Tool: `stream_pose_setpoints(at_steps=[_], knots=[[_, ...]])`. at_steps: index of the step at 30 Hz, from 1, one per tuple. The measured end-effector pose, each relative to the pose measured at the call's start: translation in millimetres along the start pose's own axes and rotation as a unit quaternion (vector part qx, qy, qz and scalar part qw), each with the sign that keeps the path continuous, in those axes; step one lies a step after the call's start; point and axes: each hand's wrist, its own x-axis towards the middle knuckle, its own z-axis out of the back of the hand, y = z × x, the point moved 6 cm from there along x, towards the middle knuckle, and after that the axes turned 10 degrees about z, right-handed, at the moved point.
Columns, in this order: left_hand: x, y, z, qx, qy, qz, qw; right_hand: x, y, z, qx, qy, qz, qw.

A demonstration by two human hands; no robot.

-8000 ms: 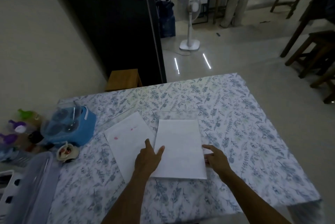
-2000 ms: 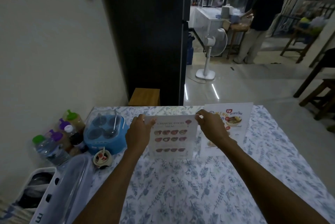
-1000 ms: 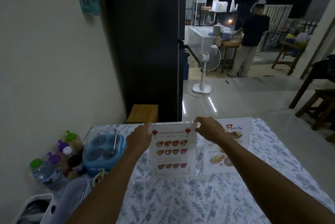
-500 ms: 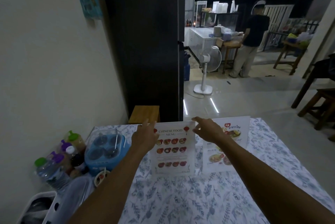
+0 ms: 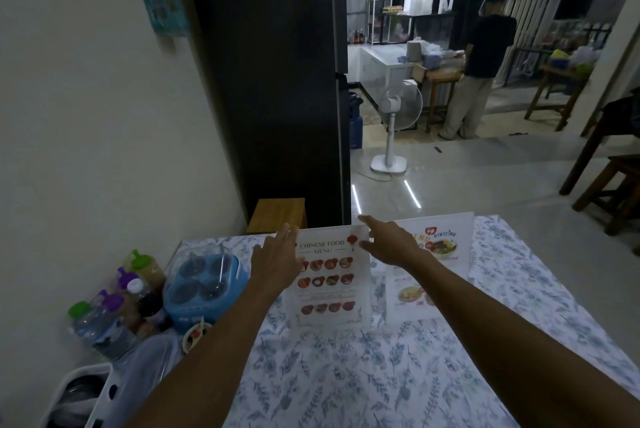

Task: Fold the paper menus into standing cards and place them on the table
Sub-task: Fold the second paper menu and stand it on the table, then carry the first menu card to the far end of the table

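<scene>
Floral cloth covered the table (image 5: 363, 375). On it stood the Chinese food menu (image 5: 327, 277), upright, with a second menu (image 5: 446, 254) just beside it. The left hand (image 5: 275, 259) and right hand (image 5: 389, 242) hovered at its top corners, fingers spread, gripping nothing. Beyond stood a fan (image 5: 398, 123).

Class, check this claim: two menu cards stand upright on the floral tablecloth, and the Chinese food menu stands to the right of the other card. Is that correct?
Not quite. The head view shows the Chinese food menu standing to the left of the other menu card, not the right. Both do stand upright on the floral tablecloth.
</scene>
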Motion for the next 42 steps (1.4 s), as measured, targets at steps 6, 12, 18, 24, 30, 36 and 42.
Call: stream_pose_setpoints(at_steps=[6, 12, 18, 24, 30, 36, 42], knots=[[-4.7, -3.5, 0.2, 0.022, -0.007, -0.002, 1.000, -3.8, -2.0, 6.2, -0.001, -0.009, -0.004, 1.000], [-9.0, -10.8, 6.1, 0.001, -0.002, -0.008, 1.000, -12.8, -4.9, 12.5, 0.000, -0.016, -0.009, 1.000], [-22.7, -22.9, 13.2, -0.007, -0.019, -0.015, 1.000, -29.2, -8.6, 20.6, -0.004, -0.030, -0.021, 0.999], [-46.6, -53.9, 10.5, -0.025, -0.065, -0.046, 0.996, -53.0, -18.3, 29.9, 0.002, -0.046, -0.042, 0.998], [-71.7, -97.7, -16.9, -0.041, -0.045, -0.079, 0.995, -85.4, -37.4, 34.1, 0.012, -0.056, -0.061, 0.996], [-77.6, -137.7, -40.2, -0.070, -0.009, -0.112, 0.991, -119.7, -63.7, 40.5, 0.004, -0.075, -0.093, 0.993], [-70.9, -169.8, -70.7, -0.119, 0.044, -0.088, 0.988, -145.8, -109.7, 36.3, 0.000, -0.057, -0.141, 0.988]])
